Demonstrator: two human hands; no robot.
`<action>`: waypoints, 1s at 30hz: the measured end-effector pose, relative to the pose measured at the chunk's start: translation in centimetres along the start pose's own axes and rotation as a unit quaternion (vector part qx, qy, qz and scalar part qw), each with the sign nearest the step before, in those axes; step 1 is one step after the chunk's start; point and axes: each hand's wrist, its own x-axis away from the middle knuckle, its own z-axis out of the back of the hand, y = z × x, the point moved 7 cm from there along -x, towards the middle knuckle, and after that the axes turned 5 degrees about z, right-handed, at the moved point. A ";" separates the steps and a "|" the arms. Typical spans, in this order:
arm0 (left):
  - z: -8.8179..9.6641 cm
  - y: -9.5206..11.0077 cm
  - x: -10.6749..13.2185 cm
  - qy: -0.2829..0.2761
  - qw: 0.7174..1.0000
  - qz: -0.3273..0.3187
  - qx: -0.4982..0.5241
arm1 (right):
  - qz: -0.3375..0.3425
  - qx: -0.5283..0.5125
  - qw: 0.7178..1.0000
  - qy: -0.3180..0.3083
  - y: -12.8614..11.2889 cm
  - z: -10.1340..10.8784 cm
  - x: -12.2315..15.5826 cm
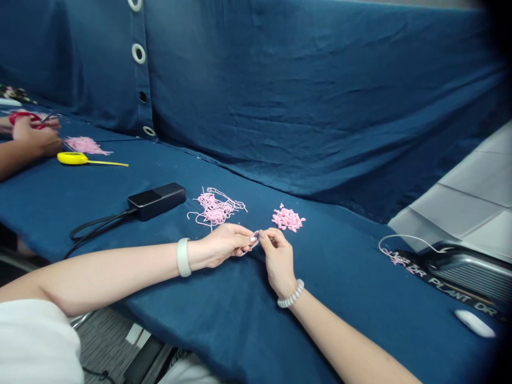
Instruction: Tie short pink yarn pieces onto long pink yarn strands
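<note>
My left hand [224,246], with a pale band at the wrist, pinches a short piece of pink yarn [255,239]. Close against it, my right hand [279,258] pinches the same piece with thumb and fingertips; a beaded bracelet circles that wrist. The yarn looks looped between the fingertips, but its exact shape is too small to make out. Just behind my left hand lies a loose tangle of pink yarn [218,209]. A pile of small pink yarn pieces [288,218] sits behind my right hand.
A black box [157,200] with a cable lies left of the yarn. Further left are a yellow tape measure [72,158], more pink yarn [85,144] and another person's hands with red scissors [19,115]. At right are a black strap [452,290] and a white mouse [475,323].
</note>
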 end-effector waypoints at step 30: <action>-0.8 -0.4 0.1 -0.064 0.998 0.005 0.017 | -0.158 -0.237 0.957 -0.053 1.5 -1.9 0.7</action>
